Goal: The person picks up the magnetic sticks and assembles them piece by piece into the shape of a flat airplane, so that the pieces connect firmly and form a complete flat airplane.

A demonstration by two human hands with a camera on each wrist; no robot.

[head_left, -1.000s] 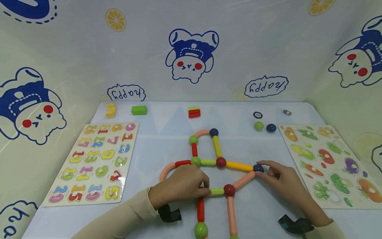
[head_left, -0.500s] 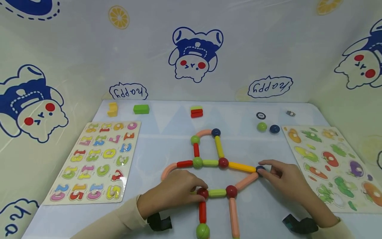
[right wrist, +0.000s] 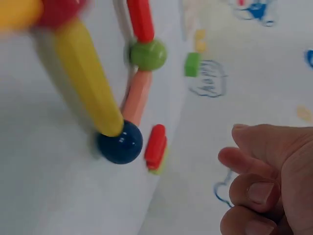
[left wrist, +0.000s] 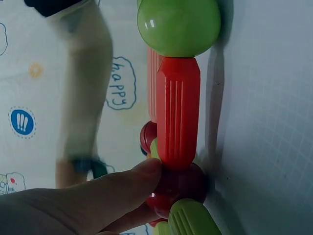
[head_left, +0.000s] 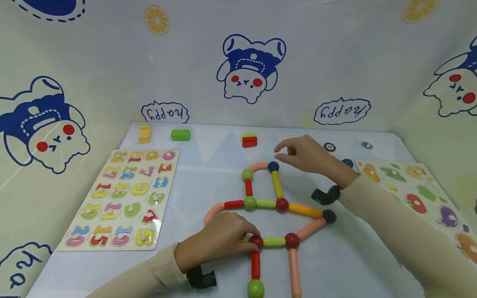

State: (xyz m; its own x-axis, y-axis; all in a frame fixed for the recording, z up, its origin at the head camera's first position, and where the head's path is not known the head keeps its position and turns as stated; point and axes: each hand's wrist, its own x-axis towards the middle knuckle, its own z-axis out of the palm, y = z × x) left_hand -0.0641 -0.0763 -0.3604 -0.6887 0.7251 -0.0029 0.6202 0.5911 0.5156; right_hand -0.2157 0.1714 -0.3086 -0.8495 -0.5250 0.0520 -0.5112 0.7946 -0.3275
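Note:
A figure of coloured sticks and balls lies on the table. With thumb and fingers, my left hand (head_left: pixel 220 240) pinches a red ball (left wrist: pixel 183 188), where a red stick (left wrist: pixel 178 112) and light-green sticks meet. My right hand (head_left: pixel 313 155) is held over the table's far part, thumb and index finger apart, nothing between them. Below its fingertips in the head view is the figure's far navy ball (head_left: pixel 273 167), joining a yellow stick (right wrist: pixel 88 78) and a curved pink stick (right wrist: pixel 137 98). Another navy ball (head_left: pixel 329 216) joins an orange and a pink stick at the right corner.
Red and green sticks (head_left: pixel 249 142) lie at the back, beyond the figure. A number puzzle board (head_left: pixel 164 223) lies left, a vegetable board (head_left: pixel 404 215) right, partly behind my right sleeve. Along the back are yellow (head_left: pixel 145 134) and green blocks (head_left: pixel 180 135), and a black ring-shaped disc (head_left: pixel 329 147).
My right hand has let go of the navy ball at the right corner and moved away and leftward over the far part. The left hand stays at the red ball.

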